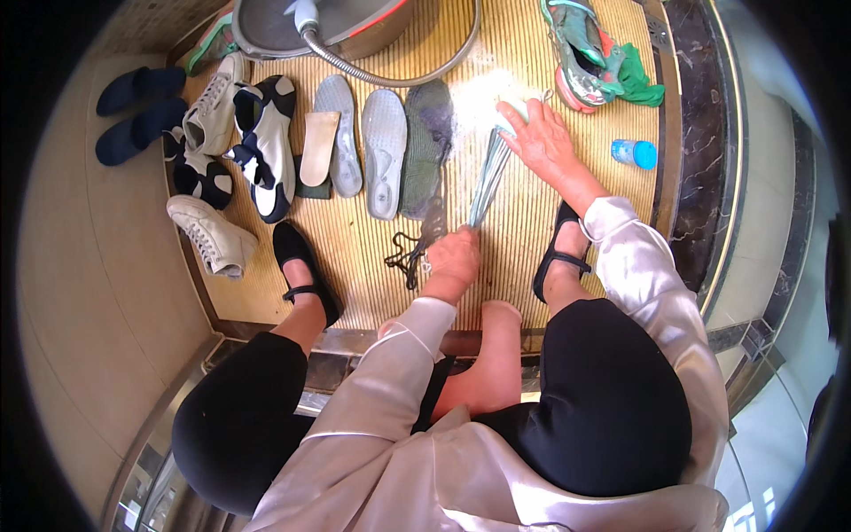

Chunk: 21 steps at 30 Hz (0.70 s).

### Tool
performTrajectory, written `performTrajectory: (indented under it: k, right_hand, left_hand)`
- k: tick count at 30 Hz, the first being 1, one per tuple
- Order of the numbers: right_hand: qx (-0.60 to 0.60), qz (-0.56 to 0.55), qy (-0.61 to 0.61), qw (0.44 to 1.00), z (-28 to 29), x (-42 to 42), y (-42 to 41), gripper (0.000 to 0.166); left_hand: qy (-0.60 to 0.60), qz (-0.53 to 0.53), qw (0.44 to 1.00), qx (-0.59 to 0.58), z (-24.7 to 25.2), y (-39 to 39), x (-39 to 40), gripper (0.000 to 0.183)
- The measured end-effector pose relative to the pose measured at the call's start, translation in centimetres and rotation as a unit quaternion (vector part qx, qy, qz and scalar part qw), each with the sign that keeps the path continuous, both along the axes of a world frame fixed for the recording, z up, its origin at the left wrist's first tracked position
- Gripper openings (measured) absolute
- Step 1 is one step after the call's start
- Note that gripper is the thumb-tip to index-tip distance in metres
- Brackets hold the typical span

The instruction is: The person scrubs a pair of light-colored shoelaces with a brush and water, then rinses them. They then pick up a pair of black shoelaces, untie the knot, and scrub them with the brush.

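My left hand point(454, 261) grips the near end of a bundle of pale green and white laces point(489, 178). The bundle is stretched away from me over the ribbed tan floor point(512, 266). At its far end, my right hand point(544, 143) presses a pale object point(513, 118) onto the laces; glare and fingers hide what it is. Black cord point(401, 258) lies loose beside my left hand. Farther left rest a wet dark insole point(424, 156), a grey gel insole point(383, 153) and another grey insole point(346, 143) partly under a beige pad point(319, 147).
A basin point(372, 40) with a shower head point(306, 14) and metal hose point(372, 74) stands at the back. Several shoes, including a white-and-black sneaker point(269, 146), line the left. To the right are a green-and-coral sneaker point(585, 60), green cloth point(639, 78) and blue-lidded container point(635, 153).
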State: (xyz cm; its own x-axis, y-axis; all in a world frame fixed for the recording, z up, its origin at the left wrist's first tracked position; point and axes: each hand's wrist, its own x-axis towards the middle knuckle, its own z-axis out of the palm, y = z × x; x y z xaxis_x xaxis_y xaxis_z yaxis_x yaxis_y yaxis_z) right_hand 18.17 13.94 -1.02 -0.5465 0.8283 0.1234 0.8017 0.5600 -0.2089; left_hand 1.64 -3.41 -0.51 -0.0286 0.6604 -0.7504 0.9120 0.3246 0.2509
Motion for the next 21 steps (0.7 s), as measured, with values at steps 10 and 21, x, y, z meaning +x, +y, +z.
performTrajectory:
  k: [10, 21]
  right_hand:
    - [-0.205, -0.202, 0.129, 0.949, 1.8, 0.6, -5.6, 0.054]
    - [-0.237, -0.152, 0.157, 0.946, 5.9, -0.2, -7.9, 0.055]
  left_hand:
    - [-0.334, 0.168, 0.927, -0.023, 1.6, 4.4, -4.2, 0.034]
    - [-0.55, 0.491, 0.675, 0.008, 9.2, 10.3, -4.1, 0.034]
